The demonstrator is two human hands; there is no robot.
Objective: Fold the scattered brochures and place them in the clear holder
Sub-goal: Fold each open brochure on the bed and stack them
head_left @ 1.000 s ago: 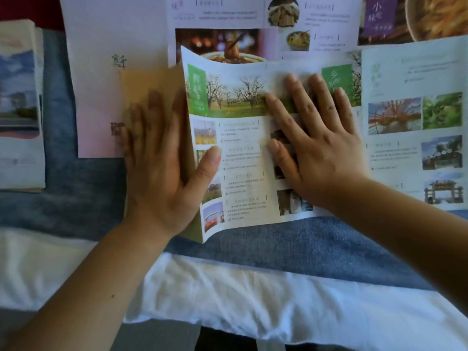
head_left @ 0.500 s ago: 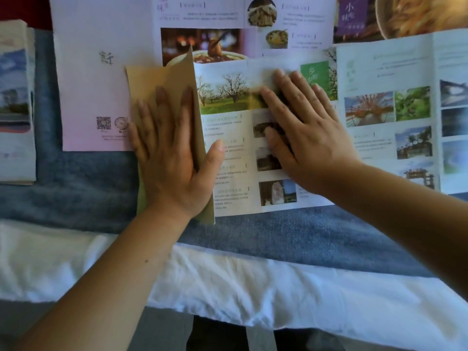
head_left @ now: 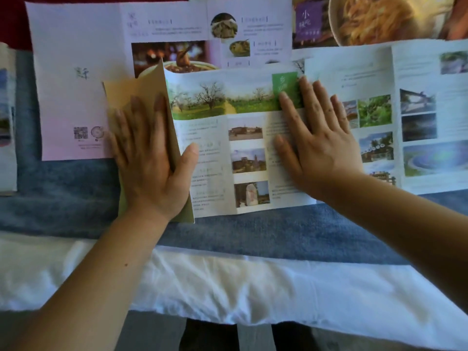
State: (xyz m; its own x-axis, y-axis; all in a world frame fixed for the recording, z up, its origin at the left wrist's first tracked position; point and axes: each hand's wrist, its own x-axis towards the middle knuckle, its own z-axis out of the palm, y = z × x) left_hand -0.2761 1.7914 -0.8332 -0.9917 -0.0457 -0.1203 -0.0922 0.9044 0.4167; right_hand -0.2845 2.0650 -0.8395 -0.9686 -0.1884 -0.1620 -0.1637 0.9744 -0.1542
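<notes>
A green-and-white brochure (head_left: 222,138) with tree and landscape photos lies on the blue cloth in the middle. Its left panel (head_left: 134,92), tan on the back, is lifted and partly folded. My left hand (head_left: 149,158) holds that panel, fingers spread on its tan back and thumb hooked over its edge onto the printed side. My right hand (head_left: 316,145) presses flat on the brochure's right panel with fingers straight. The clear holder is not in view.
A pink food brochure (head_left: 76,72) lies unfolded behind, and another landscape brochure (head_left: 417,110) is spread at the right. A stack of folded brochures (head_left: 6,122) sits at the left edge. A blue cloth (head_left: 63,193) covers the table; white fabric (head_left: 228,282) hangs along the near edge.
The left panel has swung leftward and opened up, exposing more of the printed inside. My right hand has slid right along the brochure, from its middle to its right panel.
</notes>
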